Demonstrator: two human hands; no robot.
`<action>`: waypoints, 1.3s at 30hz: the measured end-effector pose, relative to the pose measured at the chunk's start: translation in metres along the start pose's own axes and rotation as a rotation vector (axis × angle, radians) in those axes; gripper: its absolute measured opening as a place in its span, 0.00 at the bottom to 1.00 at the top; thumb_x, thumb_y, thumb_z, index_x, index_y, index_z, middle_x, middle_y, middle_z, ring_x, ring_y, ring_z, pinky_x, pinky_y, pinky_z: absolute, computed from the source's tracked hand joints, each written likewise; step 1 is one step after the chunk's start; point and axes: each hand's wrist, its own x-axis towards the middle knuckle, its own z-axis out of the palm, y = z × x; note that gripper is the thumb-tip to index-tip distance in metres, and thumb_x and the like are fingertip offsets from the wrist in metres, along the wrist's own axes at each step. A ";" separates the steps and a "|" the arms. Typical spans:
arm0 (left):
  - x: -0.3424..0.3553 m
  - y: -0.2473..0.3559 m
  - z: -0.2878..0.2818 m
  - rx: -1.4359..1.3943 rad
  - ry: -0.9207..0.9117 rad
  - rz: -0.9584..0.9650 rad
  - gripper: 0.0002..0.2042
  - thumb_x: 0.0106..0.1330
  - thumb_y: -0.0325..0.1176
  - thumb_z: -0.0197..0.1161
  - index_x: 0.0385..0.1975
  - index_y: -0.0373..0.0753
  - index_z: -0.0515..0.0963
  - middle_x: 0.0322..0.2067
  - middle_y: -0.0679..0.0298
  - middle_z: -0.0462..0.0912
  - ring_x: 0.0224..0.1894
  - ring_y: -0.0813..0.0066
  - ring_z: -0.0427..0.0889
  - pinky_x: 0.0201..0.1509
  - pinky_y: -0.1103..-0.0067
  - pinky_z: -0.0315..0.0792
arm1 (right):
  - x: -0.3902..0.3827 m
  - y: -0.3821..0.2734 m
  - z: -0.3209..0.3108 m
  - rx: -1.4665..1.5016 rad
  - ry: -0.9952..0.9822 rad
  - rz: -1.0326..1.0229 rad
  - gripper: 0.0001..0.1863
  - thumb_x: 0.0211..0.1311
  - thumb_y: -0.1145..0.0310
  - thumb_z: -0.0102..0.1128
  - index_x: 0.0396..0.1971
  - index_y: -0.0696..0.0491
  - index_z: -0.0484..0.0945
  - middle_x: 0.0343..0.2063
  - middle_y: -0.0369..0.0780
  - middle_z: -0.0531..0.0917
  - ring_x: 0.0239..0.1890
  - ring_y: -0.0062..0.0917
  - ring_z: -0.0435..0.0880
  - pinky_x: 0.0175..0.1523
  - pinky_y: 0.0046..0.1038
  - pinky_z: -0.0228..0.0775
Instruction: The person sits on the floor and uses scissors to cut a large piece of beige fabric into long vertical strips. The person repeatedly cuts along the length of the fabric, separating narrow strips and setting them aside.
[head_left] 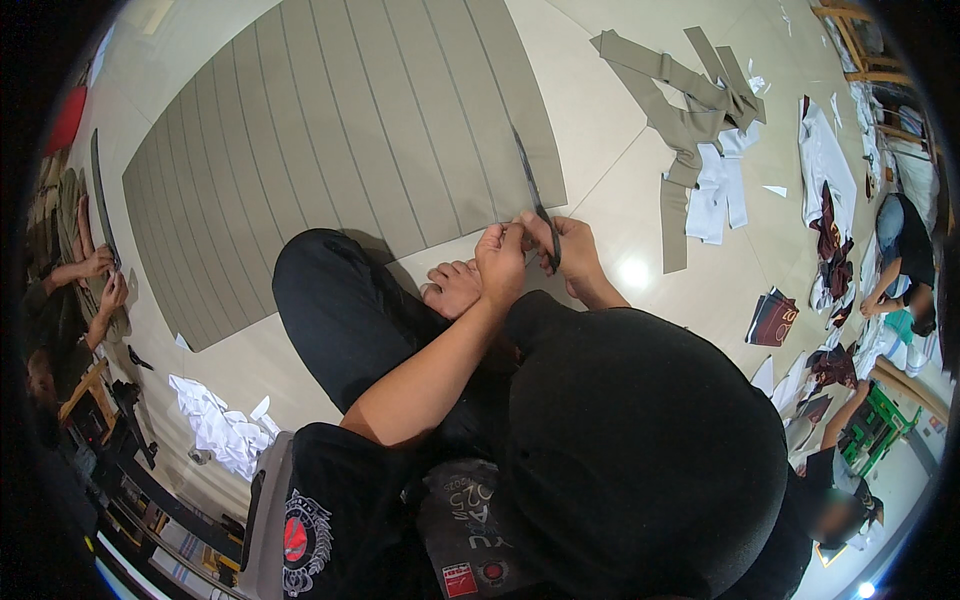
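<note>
A large olive-grey sheet of fabric (350, 120) with dark parallel stripes lies spread on the floor. Black-handled scissors (545, 228) are in my right hand (579, 252), its fingers closed around the handles. Their dark blades reach onto the sheet near its right edge, along a stripe. Beside them, my left hand (501, 262) pinches the near edge of the fabric with bent fingers. My bare foot (452, 287) rests next to the left hand, just off the fabric's edge.
Olive-grey strips (690, 125) and white cloth pieces (712, 195) lie at the upper right. Crumpled white cloth (215, 425) sits at lower left. Another person's hands (98, 263) hold a long dark strip at far left. More people (895, 250) sit among garments at right.
</note>
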 end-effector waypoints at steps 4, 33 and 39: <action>-0.002 0.003 -0.001 -0.043 -0.004 -0.034 0.10 0.71 0.36 0.62 0.32 0.36 0.75 0.22 0.69 0.77 0.22 0.84 0.71 0.23 0.83 0.62 | 0.008 -0.003 0.001 0.022 -0.014 -0.052 0.27 0.60 0.43 0.70 0.21 0.54 0.76 0.15 0.34 0.74 0.14 0.17 0.72 0.18 0.21 0.60; -0.011 0.014 0.002 -0.033 -0.010 -0.037 0.09 0.72 0.36 0.63 0.34 0.37 0.75 0.21 0.69 0.76 0.20 0.85 0.69 0.21 0.84 0.60 | 0.019 -0.017 0.009 0.062 0.016 -0.064 0.26 0.56 0.46 0.75 0.17 0.52 0.74 0.15 0.32 0.74 0.14 0.15 0.71 0.17 0.19 0.59; -0.012 0.015 0.003 -0.001 0.013 -0.044 0.10 0.71 0.36 0.63 0.34 0.37 0.75 0.22 0.69 0.77 0.22 0.85 0.71 0.23 0.84 0.61 | 0.020 -0.016 0.008 0.061 0.018 -0.068 0.26 0.56 0.47 0.75 0.16 0.52 0.74 0.13 0.32 0.74 0.14 0.15 0.71 0.17 0.19 0.59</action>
